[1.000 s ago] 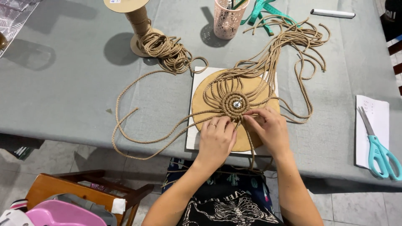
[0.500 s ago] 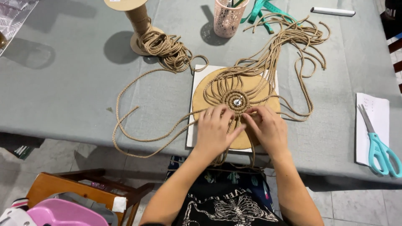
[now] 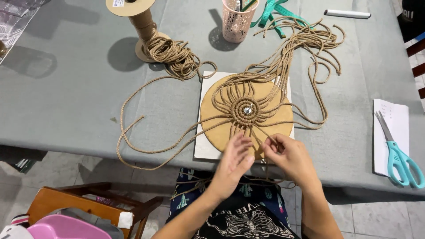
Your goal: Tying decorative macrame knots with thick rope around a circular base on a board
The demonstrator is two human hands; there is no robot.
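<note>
- Surface: a table [image 3: 66,88] under a grey cloth, running edge to edge; below its near edge, grey floor tiles.
- Room, 7 o'clock: a wooden chair [image 3: 88,206] with a pink plastic item [image 3: 62,228] lying on it.
- Centre: a round tan board [image 3: 217,117] on a white square board [image 3: 206,148], with the knotted cord piece [image 3: 246,109] pinned at its middle and strands fanning outward.
- My left hand [image 3: 232,163], 6 o'clock of the knotwork: fingers spread apart and extended, tips on the strands at the round board's near edge.
- My right hand [image 3: 292,159], just beside it: fingers pinched together on a thin strand.
- Loose cord ends [image 3: 310,48]: bundled toward 1 o'clock; other lengths loop off toward 8 o'clock.
- Cord spool [image 3: 141,24], 11 o'clock: upright cardboard reel with a small white label on its top flange, and a heap of cord at its foot.
- Pink perforated cup [image 3: 237,20], 12 o'clock, holding pens; a teal measuring tape [image 3: 274,11] just beside it.
- White marker [image 3: 347,14], 1 o'clock.
- White paper sheet [image 3: 392,121], 3 o'clock, faintly written; teal-handled scissors [image 3: 398,157] lying on it.
</note>
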